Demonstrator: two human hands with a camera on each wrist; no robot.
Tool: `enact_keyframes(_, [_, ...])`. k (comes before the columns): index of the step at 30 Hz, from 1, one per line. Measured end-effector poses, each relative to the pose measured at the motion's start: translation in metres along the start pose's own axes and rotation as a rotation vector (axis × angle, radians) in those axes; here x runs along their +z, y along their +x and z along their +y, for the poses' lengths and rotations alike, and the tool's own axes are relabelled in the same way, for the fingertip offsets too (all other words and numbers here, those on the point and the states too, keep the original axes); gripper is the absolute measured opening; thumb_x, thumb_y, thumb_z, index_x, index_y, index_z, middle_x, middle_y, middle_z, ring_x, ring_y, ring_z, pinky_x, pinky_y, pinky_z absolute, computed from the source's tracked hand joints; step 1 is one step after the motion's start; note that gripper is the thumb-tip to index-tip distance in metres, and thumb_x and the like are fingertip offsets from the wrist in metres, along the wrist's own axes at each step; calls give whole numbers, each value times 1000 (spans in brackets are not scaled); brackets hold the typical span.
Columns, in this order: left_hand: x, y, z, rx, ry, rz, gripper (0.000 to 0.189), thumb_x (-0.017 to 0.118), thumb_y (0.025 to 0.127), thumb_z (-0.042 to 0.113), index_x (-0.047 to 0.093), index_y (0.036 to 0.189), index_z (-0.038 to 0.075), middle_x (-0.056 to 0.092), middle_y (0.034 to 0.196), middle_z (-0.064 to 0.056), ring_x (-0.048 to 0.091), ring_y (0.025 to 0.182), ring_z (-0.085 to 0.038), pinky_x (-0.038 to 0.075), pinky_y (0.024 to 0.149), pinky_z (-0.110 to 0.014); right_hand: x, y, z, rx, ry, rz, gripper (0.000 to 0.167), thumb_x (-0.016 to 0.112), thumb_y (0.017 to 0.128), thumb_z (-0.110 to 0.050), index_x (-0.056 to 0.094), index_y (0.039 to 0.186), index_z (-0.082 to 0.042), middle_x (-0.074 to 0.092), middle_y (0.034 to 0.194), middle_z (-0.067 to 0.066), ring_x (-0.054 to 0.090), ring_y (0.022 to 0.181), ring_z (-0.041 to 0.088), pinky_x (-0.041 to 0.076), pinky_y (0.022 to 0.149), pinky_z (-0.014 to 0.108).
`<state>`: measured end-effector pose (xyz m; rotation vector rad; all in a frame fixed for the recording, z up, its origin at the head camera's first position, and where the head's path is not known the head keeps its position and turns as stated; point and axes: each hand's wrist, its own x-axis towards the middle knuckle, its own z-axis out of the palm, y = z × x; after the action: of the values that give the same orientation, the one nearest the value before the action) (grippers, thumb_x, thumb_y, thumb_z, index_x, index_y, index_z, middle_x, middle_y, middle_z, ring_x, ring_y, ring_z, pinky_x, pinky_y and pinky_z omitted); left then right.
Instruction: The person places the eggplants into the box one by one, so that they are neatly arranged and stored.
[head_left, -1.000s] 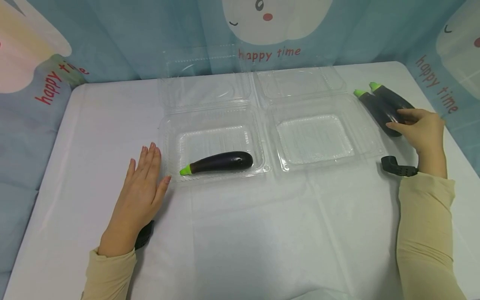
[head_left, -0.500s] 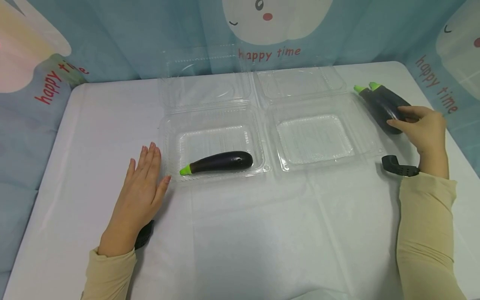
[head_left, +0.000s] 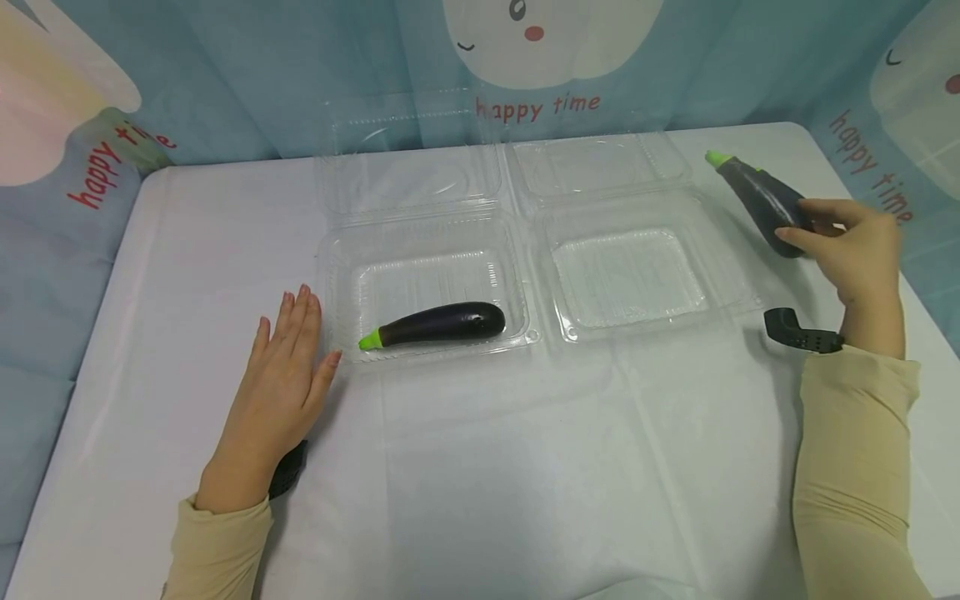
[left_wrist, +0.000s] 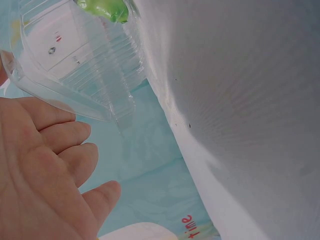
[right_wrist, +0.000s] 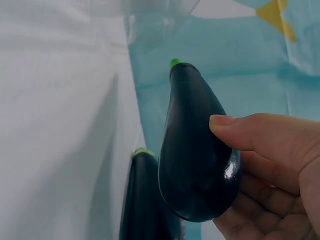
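Note:
My right hand [head_left: 855,250] pinches a dark purple eggplant [head_left: 761,200] by its thick end, thumb on one side and fingers on the other. In the right wrist view the held eggplant [right_wrist: 197,150] is above the tabletop, its green stem end pointing away. A second eggplant [right_wrist: 145,200] lies below it; the head view mostly hides that one. My left hand [head_left: 281,383] lies flat, palm down, fingers straight, beside the left clear plastic box [head_left: 420,242]. Inside that box, along its front edge, a third eggplant [head_left: 442,322] rests with its green stem to the left.
A second clear plastic box [head_left: 630,275] stands right of the first, and both have their lids folded open toward the back. A white cloth [head_left: 487,483] covers the table. Blue printed curtains [head_left: 300,75] hang behind and at both sides.
My right hand has lifted one eggplant from beside the other and moved slightly up and back. The left hand and the boxes have stayed in place.

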<state>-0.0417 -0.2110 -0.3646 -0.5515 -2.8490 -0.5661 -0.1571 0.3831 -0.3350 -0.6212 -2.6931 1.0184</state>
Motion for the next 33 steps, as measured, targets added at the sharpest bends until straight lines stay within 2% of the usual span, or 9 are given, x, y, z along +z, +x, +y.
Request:
enact_keyframes(5, [0, 0, 0, -2, -2, -4, 62, 36, 103, 33, 19, 146, -8, 16, 153, -22, 10, 142, -32, 7, 113, -53, -4, -9, -16, -33, 64, 3, 50, 72, 82, -12, 58, 130, -10, 56, 125, -9, 56, 104, -6, 44, 89, 13])
enact_keyframes(11, [-1, 0, 1, -6, -6, -9, 62, 35, 103, 33, 18, 147, -7, 15, 154, -21, 11, 142, -33, 6, 113, -53, -8, -15, -27, -68, 244, -31, 49, 73, 80, -4, 61, 127, -9, 60, 113, -12, 60, 96, -7, 44, 72, 4])
enact_keyframes(19, [0, 0, 0, -4, -4, -7, 62, 35, 103, 33, 18, 146, -8, 15, 154, -21, 9, 143, -31, 6, 113, -53, -11, -24, -41, -123, 361, -33, 46, 74, 76, 4, 66, 119, -9, 62, 106, -10, 62, 83, -8, 46, 65, 5])
enact_keyframes(26, [0, 0, 0, 0, -6, -6, 62, 33, 103, 34, 18, 146, -8, 15, 153, -21, 9, 143, -31, 6, 113, -53, -11, -32, -53, -180, 368, -9, 44, 75, 74, 7, 69, 115, -7, 62, 102, -12, 61, 78, -7, 46, 65, 5])
enact_keyframes(33, [0, 0, -1, -5, -5, -11, 62, 34, 103, 34, 17, 147, -8, 15, 153, -22, 8, 143, -29, 6, 113, -53, -9, -38, -60, -217, 257, 9, 45, 75, 76, 1, 66, 120, -7, 61, 113, -7, 61, 89, -8, 45, 70, 5])
